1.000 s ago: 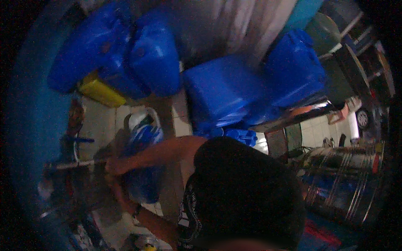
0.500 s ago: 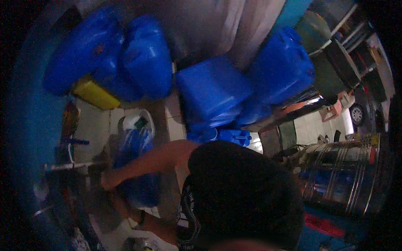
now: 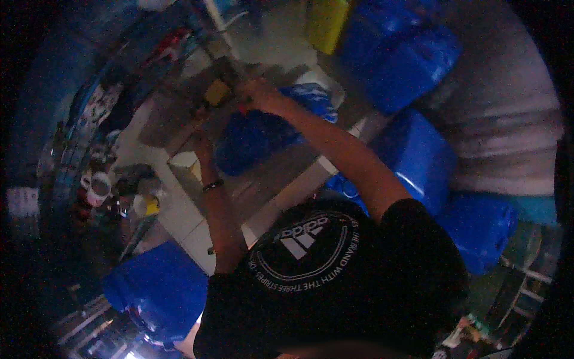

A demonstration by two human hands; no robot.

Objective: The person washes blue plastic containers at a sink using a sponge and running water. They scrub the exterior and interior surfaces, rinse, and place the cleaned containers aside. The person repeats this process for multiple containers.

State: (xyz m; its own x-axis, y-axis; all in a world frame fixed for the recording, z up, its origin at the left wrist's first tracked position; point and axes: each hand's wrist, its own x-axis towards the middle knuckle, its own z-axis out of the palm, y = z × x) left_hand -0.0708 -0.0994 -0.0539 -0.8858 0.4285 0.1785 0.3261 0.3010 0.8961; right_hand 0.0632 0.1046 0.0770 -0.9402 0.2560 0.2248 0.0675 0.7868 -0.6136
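My left hand, below a dark bracelet, reaches to the near edge of a dark brown, flat-sided thing. Dim light and blur hide its fingers. Further right, my right hand looks closed at the far side of that thing, beside a small red spot; what it grips cannot be made out. A yellowish square piece lies between the hands. Just right of them, on the tiles, is a blue plastic bag or sheet. A pale block-like piece sits close to my left hand.
Large blue jerrycans stand at the upper right, with another blue container nearer. One more blue container is at the lower left. A yellow container stands at the top. Left lies clutter with a white cup-like thing.
The view has swung, so the blue containers now appear further right. Both forearms show fully, stretched forward. My hands stay near the dark thing and the blue bag.
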